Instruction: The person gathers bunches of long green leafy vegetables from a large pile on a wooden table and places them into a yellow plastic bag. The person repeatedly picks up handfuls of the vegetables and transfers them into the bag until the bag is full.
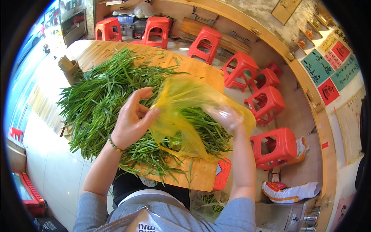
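A large heap of long green leafy vegetables, like garlic chives (98, 101), lies across a wooden table (200, 177) in front of me. A thin yellow plastic bag (185, 92) is spread over the heap's right side, its mouth loosely gaping. My left hand (134, 114), with a bead bracelet on the wrist, is at the bag's left edge; thumb and fingers are apart, the thumb tip against or just before the film. My right hand (227, 117) is at the bag's right side, under glossy film that blurs its fingers. Whether it grips the bag or greens is hidden.
Red plastic stools (266, 148) line the table's far and right sides. A container of sticks (68, 68) stands at the left table edge. By the near right corner are a red device (222, 174) and a clear bag with greens (213, 200). A white sack (289, 191) lies right.
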{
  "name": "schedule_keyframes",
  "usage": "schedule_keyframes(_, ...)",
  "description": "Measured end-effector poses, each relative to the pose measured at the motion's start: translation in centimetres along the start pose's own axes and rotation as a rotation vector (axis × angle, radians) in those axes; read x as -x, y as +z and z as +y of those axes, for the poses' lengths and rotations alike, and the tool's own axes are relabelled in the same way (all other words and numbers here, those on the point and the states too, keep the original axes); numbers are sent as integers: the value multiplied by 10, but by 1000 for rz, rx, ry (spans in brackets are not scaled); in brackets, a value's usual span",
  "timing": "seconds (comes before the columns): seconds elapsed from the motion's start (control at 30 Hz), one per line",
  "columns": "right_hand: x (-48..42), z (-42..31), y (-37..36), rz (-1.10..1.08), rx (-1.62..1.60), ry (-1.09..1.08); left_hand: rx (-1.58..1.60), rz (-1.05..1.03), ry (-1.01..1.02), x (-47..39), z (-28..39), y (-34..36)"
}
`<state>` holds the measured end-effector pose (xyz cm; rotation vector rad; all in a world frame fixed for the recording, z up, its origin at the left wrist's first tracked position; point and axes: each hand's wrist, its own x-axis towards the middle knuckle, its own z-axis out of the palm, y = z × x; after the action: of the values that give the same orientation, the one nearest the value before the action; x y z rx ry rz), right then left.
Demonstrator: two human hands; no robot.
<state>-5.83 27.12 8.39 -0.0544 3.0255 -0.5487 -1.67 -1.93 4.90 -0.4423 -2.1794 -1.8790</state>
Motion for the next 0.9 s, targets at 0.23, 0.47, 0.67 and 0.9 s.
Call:
schedule_keyframes(0.23,82,-35,-8,-58,-947,-528,-422,328,-48,68,-44,-109)
schedule_keyframes(0.47,66,-123,74,-455,-702,-805,-914,383,-160,122,-62,-149)
schedule_keyframes(0.67,44,-163,137,-512,-592,-779,-1020,288,-224,113,-86,-144)
schedule_keyframes(0.9,33,-141,152,-550,-583,-653,-875,296,-177,110,-86,-147)
